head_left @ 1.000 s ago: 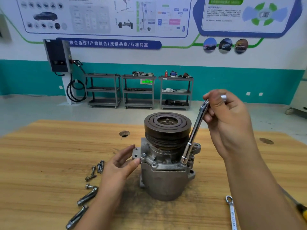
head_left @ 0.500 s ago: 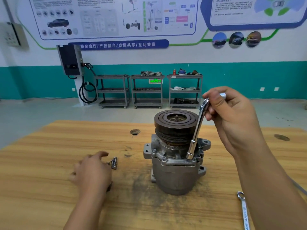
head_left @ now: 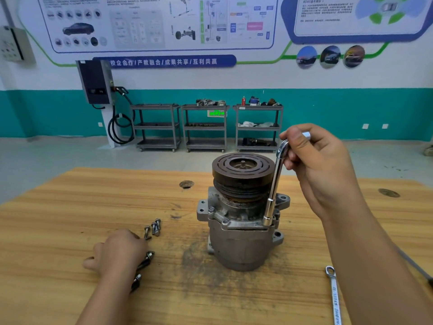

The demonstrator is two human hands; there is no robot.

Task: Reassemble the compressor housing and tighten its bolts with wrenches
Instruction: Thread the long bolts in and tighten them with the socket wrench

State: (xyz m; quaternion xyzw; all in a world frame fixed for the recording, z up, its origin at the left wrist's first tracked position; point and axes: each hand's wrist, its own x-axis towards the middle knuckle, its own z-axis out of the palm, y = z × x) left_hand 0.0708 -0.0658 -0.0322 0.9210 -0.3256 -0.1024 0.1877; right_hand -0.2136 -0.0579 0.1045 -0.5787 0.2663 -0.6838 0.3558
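Grey cast-metal compressor housing (head_left: 241, 242) w/ dark pulley (head_left: 242, 170) stands mid wooden table (head_left: 70, 219): heavy, rigid, prob. greasy; steady it by the body. Right hand (head_left: 321, 165): fingers clamped on chrome L-shaped socket wrench (head_left: 273, 186), socket end at the flange. Left hand (head_left: 119, 252) covers loose steel bolts (head_left: 153, 227); finger state can't tell.

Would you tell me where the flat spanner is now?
Head view, lower right: the flat spanner lies on the table, right of the compressor, beside the right forearm.
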